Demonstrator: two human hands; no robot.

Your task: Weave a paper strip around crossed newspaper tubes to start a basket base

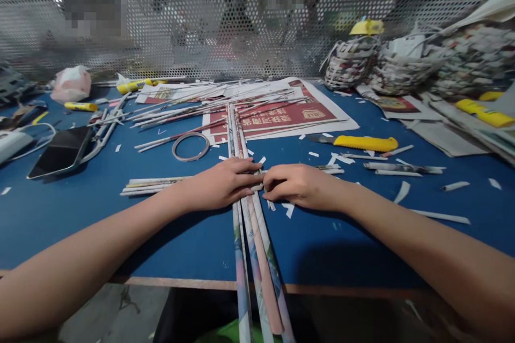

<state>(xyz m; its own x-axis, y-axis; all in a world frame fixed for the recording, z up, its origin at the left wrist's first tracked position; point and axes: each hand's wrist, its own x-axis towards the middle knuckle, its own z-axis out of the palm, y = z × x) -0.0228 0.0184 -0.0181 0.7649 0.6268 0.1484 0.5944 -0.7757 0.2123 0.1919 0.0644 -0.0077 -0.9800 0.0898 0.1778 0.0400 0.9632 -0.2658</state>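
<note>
Several long rolled paper sticks (257,257) lie side by side on the blue table (60,209), running from the near edge toward the far side. A second bundle of sticks (148,185) crosses them from the left. My left hand (221,182) lies flat on the crossing, fingers stretched and pressing down. My right hand (300,185) is curled with its fingers pinched at the crossing point, on the end of a stick.
A yellow utility knife (364,143) lies right of centre. A tape ring (190,147), a phone (60,151), loose sticks on a red printed sheet (277,115) and paper scraps are scattered about. Woven paper baskets (350,64) stand back right against perforated metal mesh (201,21).
</note>
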